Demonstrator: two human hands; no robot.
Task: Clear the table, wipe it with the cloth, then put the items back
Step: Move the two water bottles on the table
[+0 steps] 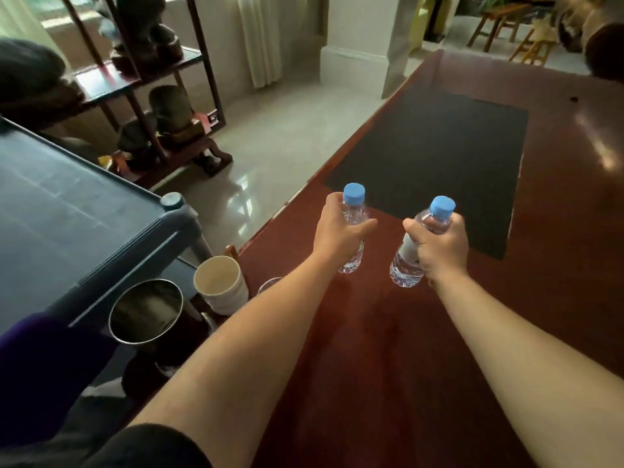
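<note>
Two small clear water bottles with blue caps are over the reddish-brown wooden table (388, 349). My left hand (337, 231) grips the left bottle (354, 206) around its middle; the bottle stands upright with its base at the table surface. My right hand (439, 244) grips the right bottle (410, 261), which tilts with its cap toward the right. A black mat (439, 157) lies on the table just beyond both bottles. No cloth is in view.
Left of the table stands a dark blue plastic cart (67, 214). On its lower level are a steel cup (145, 312), a cream mug (219, 282) and a glass rim (268, 285). A dark wooden shelf (152, 79) with ornaments stands behind, on pale tiled floor.
</note>
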